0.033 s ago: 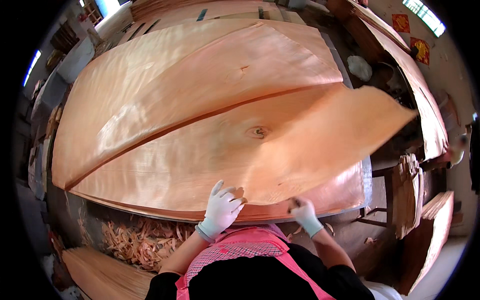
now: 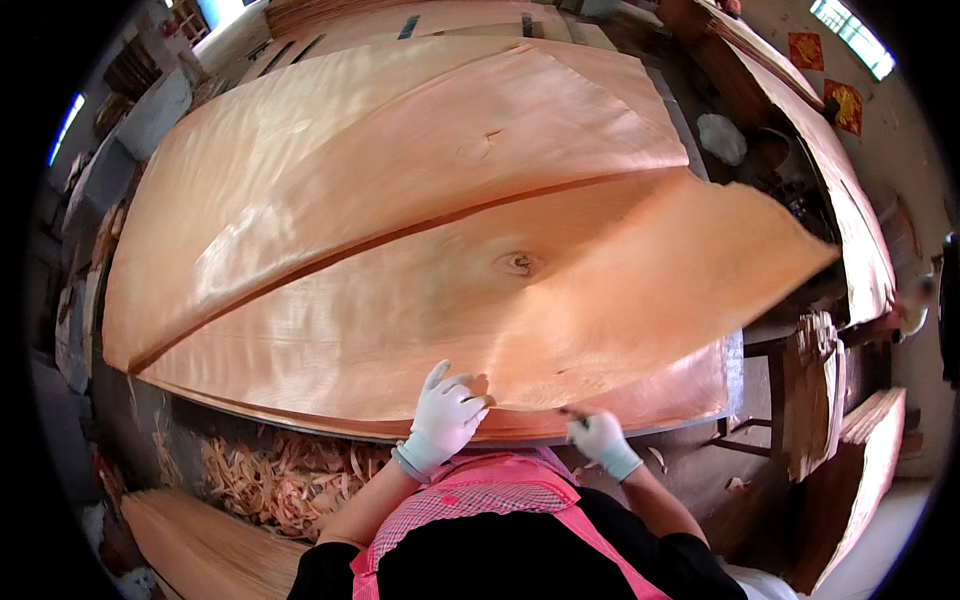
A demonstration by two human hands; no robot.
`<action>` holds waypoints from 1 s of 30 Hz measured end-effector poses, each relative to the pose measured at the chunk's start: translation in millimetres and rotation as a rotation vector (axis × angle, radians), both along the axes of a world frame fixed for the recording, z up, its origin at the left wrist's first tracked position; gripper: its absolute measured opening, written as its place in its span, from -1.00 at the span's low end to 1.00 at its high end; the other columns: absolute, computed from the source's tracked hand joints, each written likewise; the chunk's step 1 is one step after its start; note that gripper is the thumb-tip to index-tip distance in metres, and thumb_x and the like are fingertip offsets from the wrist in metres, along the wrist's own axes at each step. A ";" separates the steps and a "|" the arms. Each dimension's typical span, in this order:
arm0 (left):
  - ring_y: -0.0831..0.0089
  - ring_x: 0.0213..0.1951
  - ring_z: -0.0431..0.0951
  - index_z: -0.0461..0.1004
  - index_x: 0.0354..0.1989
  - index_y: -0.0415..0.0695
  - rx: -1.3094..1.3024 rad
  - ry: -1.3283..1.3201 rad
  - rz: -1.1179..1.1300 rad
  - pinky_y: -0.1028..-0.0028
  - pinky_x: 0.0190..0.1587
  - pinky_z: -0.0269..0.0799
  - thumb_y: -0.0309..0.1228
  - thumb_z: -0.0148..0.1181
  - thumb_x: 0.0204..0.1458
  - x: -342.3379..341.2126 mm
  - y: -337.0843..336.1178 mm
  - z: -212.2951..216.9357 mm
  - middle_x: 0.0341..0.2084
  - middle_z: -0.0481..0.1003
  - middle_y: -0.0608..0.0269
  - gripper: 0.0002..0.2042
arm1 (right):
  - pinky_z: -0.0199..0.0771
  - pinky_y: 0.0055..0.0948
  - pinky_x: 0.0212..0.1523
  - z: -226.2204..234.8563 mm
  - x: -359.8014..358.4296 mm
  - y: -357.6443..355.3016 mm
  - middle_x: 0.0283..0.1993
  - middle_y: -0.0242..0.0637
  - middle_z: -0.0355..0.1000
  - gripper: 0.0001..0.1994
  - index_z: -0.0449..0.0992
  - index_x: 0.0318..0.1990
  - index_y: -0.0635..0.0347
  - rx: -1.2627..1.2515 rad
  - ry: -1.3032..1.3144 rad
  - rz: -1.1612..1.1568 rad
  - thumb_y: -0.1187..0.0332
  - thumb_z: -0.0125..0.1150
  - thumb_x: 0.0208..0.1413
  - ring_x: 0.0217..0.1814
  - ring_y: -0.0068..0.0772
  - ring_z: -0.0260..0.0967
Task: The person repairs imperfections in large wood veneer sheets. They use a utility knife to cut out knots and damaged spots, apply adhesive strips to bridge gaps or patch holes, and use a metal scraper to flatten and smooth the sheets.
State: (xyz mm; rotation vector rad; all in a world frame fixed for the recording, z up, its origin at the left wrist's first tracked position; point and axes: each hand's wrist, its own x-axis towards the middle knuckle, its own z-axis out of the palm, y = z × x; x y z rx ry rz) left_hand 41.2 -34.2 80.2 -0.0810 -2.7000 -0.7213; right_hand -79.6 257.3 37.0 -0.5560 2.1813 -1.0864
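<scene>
White right fingers (image 2: pixel 580 428) gripping a tool (image 2: pixel 571 412) have shifted leftward; left fingers (image 2: pixel 464 405) pinch veneer (image 2: pixel 400 335).

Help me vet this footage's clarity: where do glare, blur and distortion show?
Head view: the window at upper right is blown out. Head view: pale sheen washes parts of the upper veneer sheet. Head view: the right hand looks soft, slightly smeared. Head view: the near edge of the veneer stack bows and the picture corners go black.

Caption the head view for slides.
Gloved left hand and right hand at the near edge of a thin wood sheet.
</scene>
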 end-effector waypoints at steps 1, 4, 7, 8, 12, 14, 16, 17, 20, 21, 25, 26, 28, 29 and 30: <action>0.28 -0.06 0.52 0.63 -0.34 0.05 -0.001 -0.014 -0.007 -0.04 0.32 0.15 -0.36 0.32 -0.07 1.2 1.3 -6.9 -0.40 0.50 0.28 -0.90 | 0.55 -0.27 -0.27 6.7 9.6 -2.6 -0.35 -0.02 0.56 -0.72 0.59 -0.02 0.14 0.238 0.035 0.218 0.31 0.16 0.14 -0.38 -0.06 0.55; 0.28 -0.06 0.52 0.62 -0.37 0.05 -0.019 -0.021 -0.010 -0.02 0.33 0.13 -0.35 0.30 -0.06 7.4 5.4 -26.0 -0.40 0.51 0.29 -0.93 | 0.52 -0.20 -0.22 28.6 33.0 -22.8 -0.22 -0.01 0.54 -0.70 0.58 0.01 0.08 0.010 0.074 0.337 0.25 0.16 0.16 -0.23 0.02 0.54; 0.29 -0.05 0.52 0.61 -0.39 0.04 -0.025 -0.033 0.002 0.00 0.34 0.11 -0.34 0.30 -0.05 6.4 6.4 -37.0 -0.41 0.53 0.29 -0.93 | 0.52 -0.21 -0.19 48.5 35.0 -37.5 -0.19 0.00 0.54 -0.71 0.58 0.02 0.08 0.036 0.043 0.347 0.28 0.17 0.17 -0.20 0.01 0.54; 0.29 -0.05 0.52 0.61 -0.39 0.04 -0.024 -0.047 0.007 0.00 0.34 0.11 -0.33 0.29 -0.05 7.7 6.7 -38.8 -0.41 0.53 0.29 -0.93 | 0.52 -0.20 -0.19 52.2 33.5 -40.5 -0.19 0.00 0.54 -0.72 0.58 0.01 0.08 0.055 0.013 0.327 0.28 0.17 0.17 -0.20 0.02 0.54; 0.29 -0.08 0.53 0.60 -0.41 0.01 0.013 0.010 0.041 0.01 0.34 0.12 -0.32 0.28 -0.03 0.5 3.9 -30.2 -0.46 0.52 0.27 -0.93 | 0.52 -0.24 -0.18 37.8 34.1 -20.3 -0.22 0.03 0.54 -0.73 0.58 0.02 0.08 -0.002 0.097 0.341 0.28 0.14 0.21 -0.20 0.07 0.52; 0.27 -0.10 0.54 0.60 -0.44 0.00 -0.010 0.005 0.049 0.02 0.33 0.13 -0.31 0.28 -0.03 -10.1 -1.9 -16.1 -0.49 0.52 0.25 -0.92 | 0.52 -0.27 -0.20 27.3 38.3 -12.7 -0.23 0.01 0.55 -0.74 0.58 0.01 0.09 0.028 0.108 0.309 0.28 0.12 0.23 -0.24 0.04 0.52; 0.25 -0.09 0.55 0.62 -0.42 -0.01 -0.087 -0.076 0.065 -0.01 0.32 0.13 -0.34 0.34 -0.09 -24.0 -7.0 9.9 -0.45 0.54 0.23 -0.92 | 0.53 -0.30 -0.24 19.2 40.1 -11.1 -0.24 -0.04 0.58 -0.74 0.58 0.00 0.13 0.157 0.043 0.219 0.29 0.10 0.25 -0.33 -0.05 0.55; 0.24 -0.08 0.55 0.63 -0.41 -0.01 -0.120 -0.115 0.062 -0.02 0.32 0.14 -0.35 0.37 -0.12 -32.2 -7.1 23.6 -0.43 0.56 0.22 -0.90 | 0.49 -0.35 -0.33 9.1 37.8 -7.8 -0.26 -0.12 0.59 -0.72 0.57 0.03 0.16 0.120 -0.014 0.072 0.27 0.09 0.27 -0.42 -0.22 0.50; 0.20 -0.11 0.56 0.63 -0.41 -0.03 -0.114 0.011 0.107 -0.04 0.32 0.14 -0.36 0.37 -0.12 -43.4 -19.1 39.1 -0.43 0.56 0.17 -0.90 | 0.36 -0.50 -0.56 -11.6 18.7 -10.1 -0.24 -0.27 0.61 -0.67 0.51 0.11 0.23 -0.039 -0.282 -0.377 0.25 0.06 0.31 -0.62 -0.58 0.35; 0.19 -0.12 0.57 0.63 -0.41 -0.03 -0.099 0.069 0.124 -0.05 0.32 0.14 -0.36 0.37 -0.12 -45.4 -24.4 41.0 -0.43 0.56 0.17 -0.90 | 0.28 -0.55 -0.61 -10.9 8.1 -14.4 -0.20 -0.26 0.61 -0.67 0.49 0.13 0.23 -0.116 -0.431 -0.543 0.26 0.05 0.32 -0.66 -0.59 0.28; 0.16 -0.11 0.57 0.63 -0.41 -0.06 -0.128 0.138 0.166 -0.05 0.32 0.13 -0.39 0.34 -0.09 -59.9 -38.7 67.8 -0.41 0.57 0.15 -0.92 | 0.10 -0.62 -0.65 -26.7 -36.4 -12.6 -0.05 -0.23 0.55 -0.67 0.36 0.21 0.12 -0.457 -0.727 -0.948 0.33 -0.03 0.33 -0.55 -0.60 0.21; 0.15 -0.10 0.56 0.63 -0.41 -0.07 -0.120 0.128 0.185 -0.04 0.33 0.11 -0.40 0.33 -0.07 -63.5 -40.1 73.6 -0.39 0.58 0.16 -0.93 | 0.10 -0.62 -0.65 -31.3 -46.5 -11.1 -0.07 -0.25 0.55 -0.70 0.38 0.17 0.11 -0.514 -0.772 -1.009 0.33 -0.04 0.34 -0.54 -0.59 0.21; 0.15 -0.09 0.56 0.64 -0.39 -0.07 -0.115 0.139 0.199 -0.05 0.34 0.09 -0.39 0.34 -0.07 -66.3 -43.6 77.9 -0.39 0.58 0.16 -0.92 | 0.11 -0.62 -0.65 -36.1 -61.6 -13.8 -0.13 -0.29 0.54 -0.78 0.40 0.05 0.11 -0.584 -0.827 -1.073 0.32 -0.06 0.35 -0.51 -0.56 0.26; 0.14 -0.09 0.56 0.64 -0.39 -0.07 -0.114 0.144 0.213 -0.05 0.34 0.08 -0.39 0.34 -0.07 -66.3 -45.4 79.8 -0.39 0.58 0.17 -0.91 | 0.12 -0.62 -0.66 -37.7 -64.6 -16.1 -0.15 -0.28 0.54 -0.79 0.39 0.03 0.12 -0.629 -0.850 -1.086 0.32 -0.07 0.35 -0.50 -0.54 0.27; 0.16 -0.10 0.57 0.64 -0.40 -0.06 -0.108 0.147 0.212 -0.04 0.34 0.08 -0.39 0.34 -0.07 -65.1 -44.3 83.0 -0.43 0.57 0.17 -0.92 | 0.13 -0.62 -0.66 -40.0 -67.7 -18.9 -0.16 -0.28 0.54 -0.81 0.39 0.02 0.12 -0.674 -0.874 -1.098 0.33 -0.07 0.34 -0.49 -0.53 0.29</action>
